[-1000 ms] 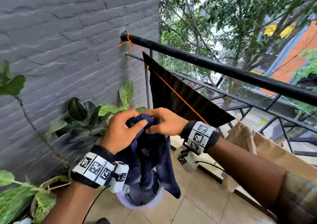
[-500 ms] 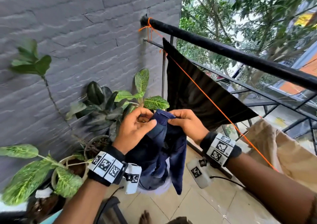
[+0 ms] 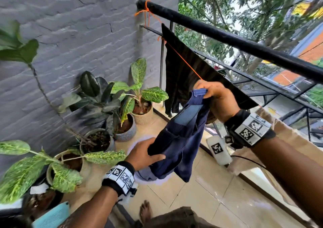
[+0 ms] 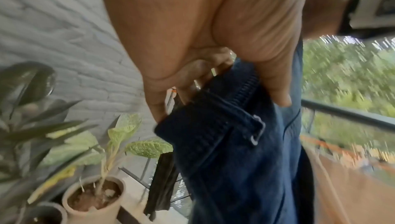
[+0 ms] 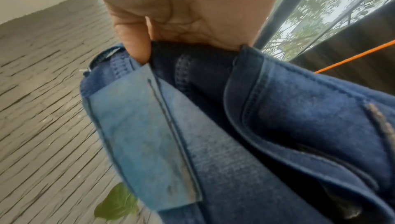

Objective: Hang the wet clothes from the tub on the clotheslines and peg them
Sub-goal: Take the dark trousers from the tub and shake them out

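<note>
A wet dark blue garment [image 3: 178, 140] with a lighter blue lining hangs between my hands. My right hand [image 3: 215, 99] pinches its top edge just below the orange clothesline [image 3: 183, 60]; the wrist view shows the thumb on the waistband [image 5: 149, 109]. My left hand [image 3: 143, 155] grips the lower end of the waistband [image 4: 213, 126], thumb on top, above the pale tub [image 3: 132, 151], which the garment mostly hides. A black cloth [image 3: 185, 74] hangs on the line near the wall. No pegs are in view.
A black rail [image 3: 244, 42] runs from the grey brick wall [image 3: 70, 35] above the line. Several potted plants [image 3: 125, 109] stand along the wall at left. A tan cloth [image 3: 288, 140] hangs over the railing at right. My bare foot [image 3: 145, 212] is on the tiled floor.
My hands have drawn apart: the right lifted its end of the blue garment toward the line, the left slid down and back along it. The garment now stretches between them.
</note>
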